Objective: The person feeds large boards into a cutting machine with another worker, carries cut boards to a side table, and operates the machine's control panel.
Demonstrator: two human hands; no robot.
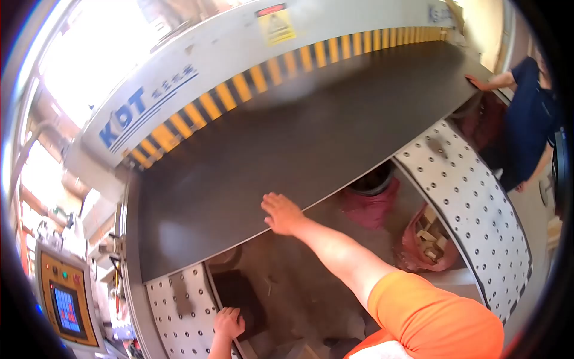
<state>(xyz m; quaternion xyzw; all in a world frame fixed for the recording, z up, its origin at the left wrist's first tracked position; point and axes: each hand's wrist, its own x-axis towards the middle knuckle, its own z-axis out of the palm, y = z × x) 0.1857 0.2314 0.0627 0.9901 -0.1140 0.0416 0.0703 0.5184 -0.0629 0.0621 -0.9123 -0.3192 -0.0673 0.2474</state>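
Observation:
A large dark grey panel [287,143] lies flat, its far side running under the yellow-and-black striped guard of a machine. My right hand [281,214] rests on the panel near its front edge, open, with fingers apart. Lower down, my left hand [229,323] is beside the edge of the left white table [194,278], which is dotted with small round studs. Its fingers are loosely bent and nothing shows in them. At the panel's far right end, a co-worker's hand [478,82] touches the corner.
The machine beam [221,57] spans the back. A control box with a lit screen [67,308] stands at left. Another studded table [472,209] extends at right. Between the tables, a pink sack of offcuts [427,239] sits on the floor. A co-worker in dark blue [526,119] stands right.

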